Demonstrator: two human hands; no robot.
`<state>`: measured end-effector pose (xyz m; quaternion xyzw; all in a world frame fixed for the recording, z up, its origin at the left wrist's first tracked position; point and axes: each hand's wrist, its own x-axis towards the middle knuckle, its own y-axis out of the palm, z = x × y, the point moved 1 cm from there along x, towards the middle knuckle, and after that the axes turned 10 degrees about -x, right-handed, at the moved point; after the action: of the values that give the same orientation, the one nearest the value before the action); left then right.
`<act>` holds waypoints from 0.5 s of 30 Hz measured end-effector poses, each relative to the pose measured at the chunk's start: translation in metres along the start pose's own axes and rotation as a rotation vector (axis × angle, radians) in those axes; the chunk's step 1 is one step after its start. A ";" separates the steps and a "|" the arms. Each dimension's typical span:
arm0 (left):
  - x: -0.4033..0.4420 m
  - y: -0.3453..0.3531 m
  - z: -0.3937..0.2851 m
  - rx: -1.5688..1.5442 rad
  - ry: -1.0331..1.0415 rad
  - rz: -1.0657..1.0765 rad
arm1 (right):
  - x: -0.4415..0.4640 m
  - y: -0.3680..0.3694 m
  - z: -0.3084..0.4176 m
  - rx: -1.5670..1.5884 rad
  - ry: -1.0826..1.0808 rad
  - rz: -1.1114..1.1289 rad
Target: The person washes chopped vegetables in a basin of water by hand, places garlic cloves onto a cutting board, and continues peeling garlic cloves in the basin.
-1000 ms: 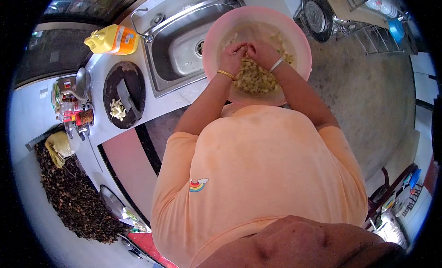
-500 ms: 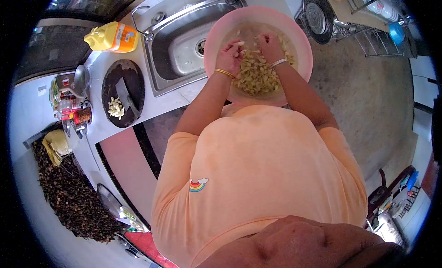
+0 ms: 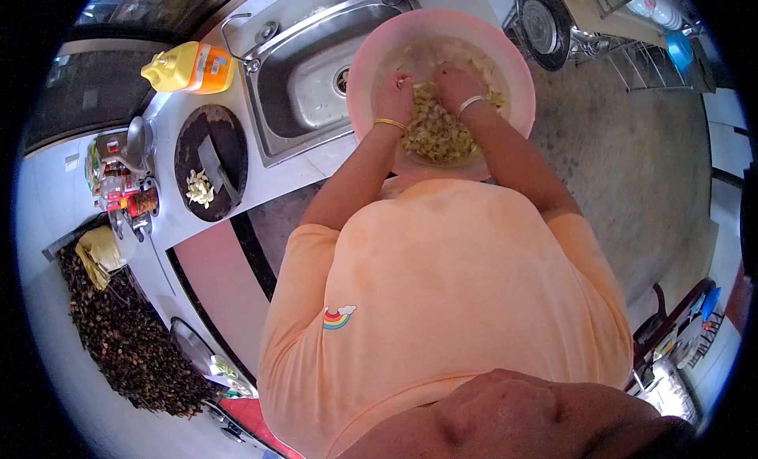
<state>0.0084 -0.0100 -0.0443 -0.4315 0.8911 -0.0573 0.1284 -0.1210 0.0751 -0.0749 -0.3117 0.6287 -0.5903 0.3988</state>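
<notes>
A large pink basin [image 3: 521,72] holds cloudy water and many pale yellow-green pieces [image 3: 438,135], which look like garlic cloves. At the basin's left side, my left hand [image 3: 393,96], with a gold bangle on the wrist, has curled fingers closed around a pale piece that shows at the fingertips. My right hand [image 3: 460,86], with a silver bangle, reaches down into the water on the right, among the pieces. Its fingertips are under the water and blurred, so what they hold is hidden.
A steel sink [image 3: 304,88] adjoins the basin on the left. On the counter, a dark round chopping board [image 3: 189,131] carries a cleaver [image 3: 217,167] and white cut pieces [image 3: 200,188]. A yellow jug [image 3: 189,67] stands behind it. A dish rack [image 3: 643,68] is at right.
My left hand has turned and its fingers have curled inward, with fewer pale pieces showing. My right hand has moved slightly left and lower into the water.
</notes>
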 end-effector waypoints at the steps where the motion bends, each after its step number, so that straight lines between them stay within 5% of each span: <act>1: -0.003 0.000 -0.003 0.237 0.082 -0.014 | 0.002 0.007 0.000 0.001 0.004 0.000; 4: -0.012 0.005 -0.007 0.730 0.184 -0.010 | 0.004 0.008 0.002 0.068 0.072 0.081; 5: -0.014 0.008 -0.007 0.986 0.195 0.008 | -0.004 -0.006 0.003 -0.012 0.021 -0.059; 6: -0.013 0.010 0.002 0.983 0.193 0.003 | -0.009 -0.018 0.005 -0.094 -0.034 -0.199; 9: -0.015 0.017 0.019 1.056 -0.022 0.290 | -0.007 -0.016 0.004 -0.111 -0.082 -0.137; 12: -0.018 0.012 -0.009 0.904 0.079 0.110 | -0.003 -0.027 0.007 0.115 0.069 -0.098; 13: -0.008 0.011 -0.002 0.762 0.294 0.049 | 0.001 -0.017 0.005 0.116 0.069 -0.095; 14: -0.004 0.009 0.007 0.611 0.503 -0.012 | 0.006 -0.006 0.001 0.473 0.041 -0.169; 15: -0.005 0.006 0.003 0.611 0.499 -0.010 | 0.005 -0.010 0.001 0.830 0.011 -0.242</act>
<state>0.0077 -0.0022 -0.0475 -0.3506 0.8347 -0.4236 0.0302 -0.1237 0.0692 -0.0655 -0.1932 0.2991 -0.8373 0.4150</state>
